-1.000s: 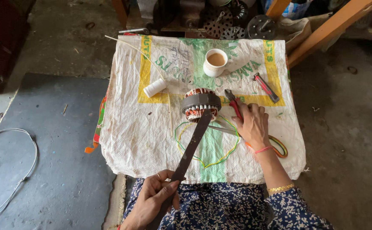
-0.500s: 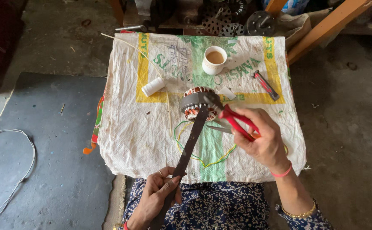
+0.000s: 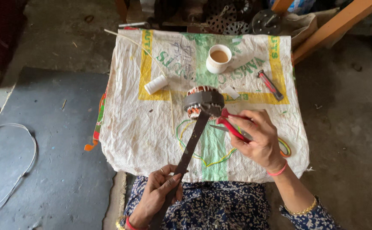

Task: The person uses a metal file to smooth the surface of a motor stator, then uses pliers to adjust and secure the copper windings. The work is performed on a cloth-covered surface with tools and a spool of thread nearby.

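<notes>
The motor stator (image 3: 202, 101), a ring of dark steel with copper-coloured windings showing at its top and lower left edge, sits near the middle of the white woven sack (image 3: 151, 136) spread over the low desk, just ahead of my right hand (image 3: 260, 140) and well ahead of my left hand (image 3: 160, 191). From the head view, a long flat dark metal strip (image 3: 192, 142) runs from the stator's near side straight back toward my lap, its long axis slanting slightly down and to the left; my left fingers are closed around its near end, down by my patterned dress (image 3: 220, 208). My right fingers are wrapped around the red-handled pliers (image 3: 233, 123), whose handles lie across my palm and whose nose points up and left, reaching the stator's lower right edge where the strip meets it; whether the nose touches the windings I cannot tell. So the stator lies up and to the left of my right fingers, and this hand is much the nearer of the two. Yellow and green wires (image 3: 207, 157) loop on the sack below the stator. Farther off stand a white cup of brown drink (image 3: 218, 58), a white spool (image 3: 156, 84) to the left and a red-handled tool (image 3: 270, 85) to the right, all apart from my hands.
</notes>
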